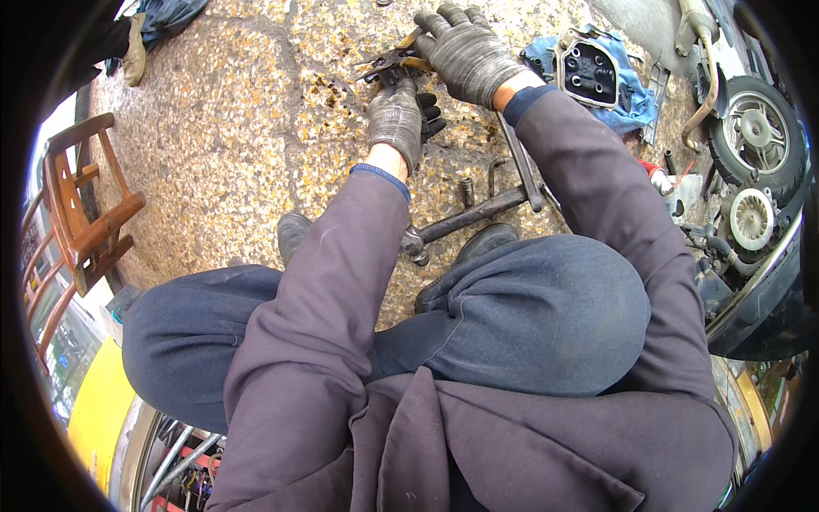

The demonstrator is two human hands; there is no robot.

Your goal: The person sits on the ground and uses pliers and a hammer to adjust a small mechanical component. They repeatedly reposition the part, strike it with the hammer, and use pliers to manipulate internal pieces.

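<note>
Both my hands wear grey work gloves and meet low over the speckled floor (pixel 213 128). My right hand (pixel 469 58) is closed around pliers with yellow handles (pixel 415 63), whose dark jaws point left. Just below the jaws, my left hand (pixel 396 121) has its thumb and fingers closed on a small dark metal part (pixel 388 77); its exact kind is hidden by the pliers and the glove. The jaws overlap this part, but whether they grip it I cannot tell.
Near my shoes lie a hammer (pixel 473 213), a metal bar (pixel 518 162) and a socket (pixel 467 193). At right, a black engine cover (pixel 589 72) rests on blue cloth (pixel 633 107), before a scooter wheel (pixel 758 132). A wooden chair (pixel 107 224) stands left; another person's shoe (pixel 135 53) shows far left.
</note>
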